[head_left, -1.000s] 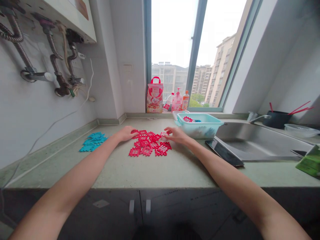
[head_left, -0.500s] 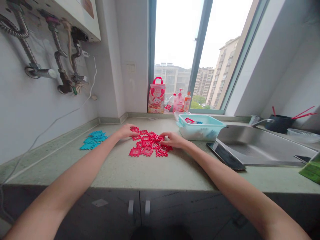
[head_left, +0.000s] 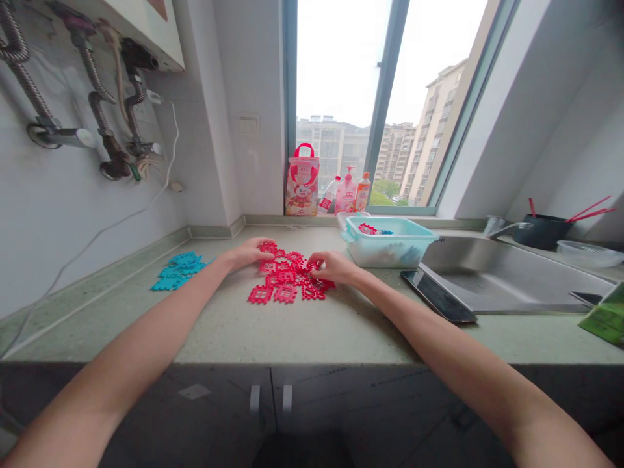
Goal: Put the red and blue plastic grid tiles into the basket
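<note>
Red square building pieces point(head_left: 285, 276) with toothed edges and window-like cut-outs lie in a loose, overlapping heap on the counter. At the heap's far left edge, my left hand point(head_left: 247, 253) has its thumb and fingers closed around a red piece point(head_left: 268, 247). My right hand point(head_left: 335, 267) is at the right side of the heap, its fingertips pinched on another red piece; the fingers partly cover that piece. Similar blue pieces point(head_left: 178, 272) lie piled to the left, beyond my left forearm.
A light-blue plastic tub point(head_left: 390, 250) with some red and blue pieces inside stands right of the heap. A phone point(head_left: 436, 296) lies between it and the steel sink point(head_left: 507, 279). Bottles point(head_left: 346, 195) and a pink bag point(head_left: 302, 185) stand by the window.
The whole view has shifted slightly. My left hand has moved a little farther over the red piece at the heap's far left. My right hand stays at the heap's right side.
</note>
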The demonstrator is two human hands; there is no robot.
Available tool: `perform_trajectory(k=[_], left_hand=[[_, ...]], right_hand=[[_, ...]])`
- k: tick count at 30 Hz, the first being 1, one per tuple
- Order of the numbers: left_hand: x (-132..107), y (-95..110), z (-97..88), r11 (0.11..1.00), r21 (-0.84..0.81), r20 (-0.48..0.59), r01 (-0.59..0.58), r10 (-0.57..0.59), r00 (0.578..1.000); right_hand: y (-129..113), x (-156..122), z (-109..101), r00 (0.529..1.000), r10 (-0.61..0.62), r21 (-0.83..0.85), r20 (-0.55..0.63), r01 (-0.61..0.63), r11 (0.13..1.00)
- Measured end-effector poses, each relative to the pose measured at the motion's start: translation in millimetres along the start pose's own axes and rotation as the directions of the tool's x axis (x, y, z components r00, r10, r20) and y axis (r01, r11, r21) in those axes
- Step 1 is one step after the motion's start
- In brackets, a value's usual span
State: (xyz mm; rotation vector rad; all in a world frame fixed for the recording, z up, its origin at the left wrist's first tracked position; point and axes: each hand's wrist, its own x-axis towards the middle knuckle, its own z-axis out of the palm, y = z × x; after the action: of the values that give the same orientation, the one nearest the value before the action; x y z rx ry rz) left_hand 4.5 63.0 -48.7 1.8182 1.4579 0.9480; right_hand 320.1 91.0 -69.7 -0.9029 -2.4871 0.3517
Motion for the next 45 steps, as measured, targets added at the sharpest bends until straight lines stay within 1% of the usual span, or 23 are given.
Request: perform_trajectory(k=[3, 6, 9, 11, 14, 16, 19, 21, 23, 26, 28, 30, 32, 33, 34, 35, 36, 38, 39, 40, 42, 44, 45], left_hand=[[1, 0, 1.1, 0.990, 0.140, -0.014, -0.013, 0.015, 1.000], [3, 0, 4.1, 0.964, 0.259, 0.007, -0.057, 0.057, 0.998], [3, 2, 11.6, 0.924, 0.360, 0.053, -0.129, 0.117, 0.992], [2, 4, 17.5, 0.883, 0.435, 0.089, -0.175, 0.151, 0.984], [2, 5, 24.6, 0.830, 0.510, 0.134, -0.228, 0.185, 0.974], [3, 3, 27.3, 0.799, 0.543, 0.150, -0.260, 0.212, 0.966], [4, 0, 29.8, 0.759, 0.583, 0.140, -0.288, 0.256, 0.957], [5, -1, 31.7, 0.748, 0.590, 0.131, -0.303, 0.282, 0.950], [5, -1, 34.2, 0.747, 0.587, 0.123, -0.312, 0.299, 0.946], [5, -2, 38.4, 0.767, 0.569, 0.083, -0.296, 0.305, 0.949], [6, -4, 40.6, 0.783, 0.559, 0.039, -0.273, 0.304, 0.952], [7, -6, 42.0, 0.788, 0.561, 0.009, -0.253, 0.300, 0.954], [7, -8, 42.8, 0.789, 0.564, -0.003, -0.243, 0.297, 0.955], [7, -9, 43.1, 0.789, 0.564, -0.003, -0.242, 0.296, 0.955], [7, -9, 43.3, 0.790, 0.564, -0.004, -0.242, 0.295, 0.955], [8, -10, 43.5, 0.789, 0.566, -0.006, -0.240, 0.294, 0.956], [8, -10, 43.7, 0.787, 0.570, -0.007, -0.236, 0.292, 0.956], [8, -11, 43.9, 0.782, 0.580, -0.009, -0.230, 0.289, 0.957], [8, -11, 43.9, 0.778, 0.583, -0.008, -0.232, 0.291, 0.957], [9, -12, 43.8, 0.774, 0.586, -0.003, -0.238, 0.296, 0.955], [10, -14, 43.7, 0.765, 0.591, 0.008, -0.254, 0.309, 0.951], [11, -14, 43.9, 0.763, 0.595, 0.006, -0.251, 0.308, 0.951], [11, -14, 44.1, 0.766, 0.595, 0.003, -0.243, 0.300, 0.954]], right_hand=[[-4, -1, -2, 0.998, -0.003, 0.020, -0.065, 0.005, 1.000], [-7, -2, -1, 0.993, -0.052, 0.049, -0.109, 0.058, 0.997], [-9, -2, 2, 0.994, -0.093, 0.024, -0.054, 0.095, 0.995], [-10, -1, 5, 0.997, -0.078, -0.006, -0.020, 0.078, 0.997], [-13, 0, 7, 0.999, -0.040, -0.027, -0.014, 0.040, 0.999], [-16, 1, 6, 0.999, -0.021, -0.029, -0.027, 0.020, 0.999], [-21, 1, 5, 0.998, 0.041, -0.015, -0.042, -0.041, 0.999], [-22, 1, 5, 0.995, 0.089, -0.006, -0.043, -0.089, 0.996], [-22, 0, 6, 0.993, 0.106, -0.009, -0.048, -0.107, 0.994], [-20, -2, 6, 0.995, 0.085, -0.051, -0.061, -0.088, 0.995], [-22, -3, 3, 0.995, 0.057, -0.128, -0.086, -0.068, 0.989], [-26, -3, -6, 0.990, -0.006, -0.220, -0.138, -0.025, 0.975], [-30, -5, -23, 0.966, -0.111, -0.295, -0.233, 0.038, 0.955], [-31, -6, -33, 0.940, -0.169, -0.328, -0.295, 0.066, 0.942], [-31, -7, -45, 0.903, -0.216, -0.361, -0.371, 0.074, 0.929], [-30, -10, -58, 0.861, -0.240, -0.393, -0.448, 0.051, 0.918], [-26, -13, -71, 0.818, -0.240, -0.421, -0.523, -0.004, 0.907], [-14, -20, -94, 0.733, -0.188, -0.449, -0.654, -0.176, 0.876], [-6, -24, -103, 0.709, -0.147, -0.450, -0.690, -0.262, 0.854], [3, -28, -110, 0.694, -0.096, -0.443, -0.713, -0.342, 0.829], [17, -34, -119, 0.694, 0.008, -0.427, -0.720, -0.452, 0.783], [25, -36, -121, 0.706, 0.053, -0.424, -0.706, -0.482, 0.767], [26, -36, -120, 0.712, 0.036, -0.431, -0.701, -0.463, 0.774]])
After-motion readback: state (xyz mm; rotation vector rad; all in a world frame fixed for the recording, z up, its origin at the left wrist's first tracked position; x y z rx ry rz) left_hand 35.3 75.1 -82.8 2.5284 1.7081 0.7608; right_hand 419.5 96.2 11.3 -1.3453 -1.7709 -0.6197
